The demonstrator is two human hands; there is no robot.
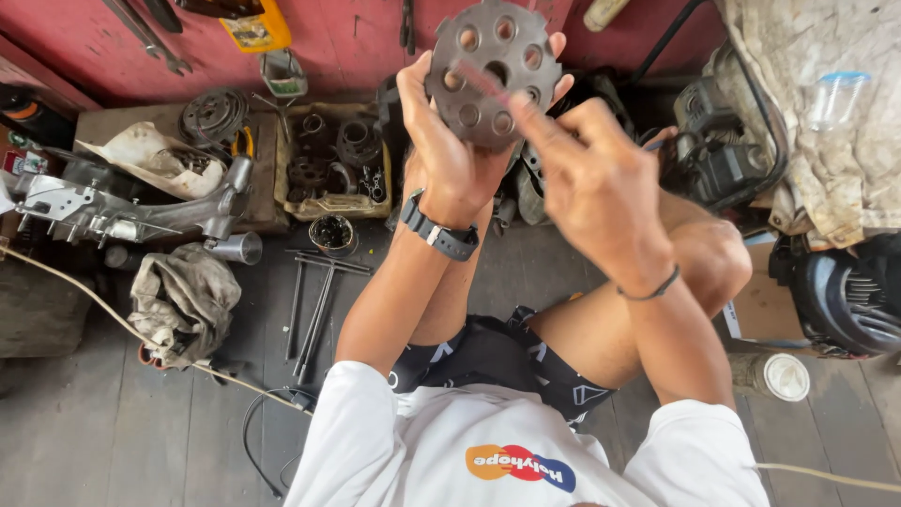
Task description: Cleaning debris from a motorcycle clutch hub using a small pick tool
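— Metal disc (495, 70) with round holes: where is it?
— Raised before me, gripped from behind in my left hand (449, 141). My right hand (591, 183) pinches a thin rod (481, 83), blurred, against its face.
— And around it?
— Tray of parts (330, 160) and crumpled rag (183, 300) on the floor below.

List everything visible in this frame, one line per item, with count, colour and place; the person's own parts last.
Round metal disc: one, grey-brown with holes, top centre, held up.
Tray of engine parts: one, dirty cream, floor centre-left.
T-handle wrenches: several, dark steel, floor below the tray.
Rag: one, grey, floor left.
Cast metal part: one, silver, left.
Engine: one, black, right.
Cloth: one, stained white, upper right.
Wristwatch: one, black, left wrist.
Left hand: grips the disc from behind.
Right hand: blurred, holds a thin tool against the disc.
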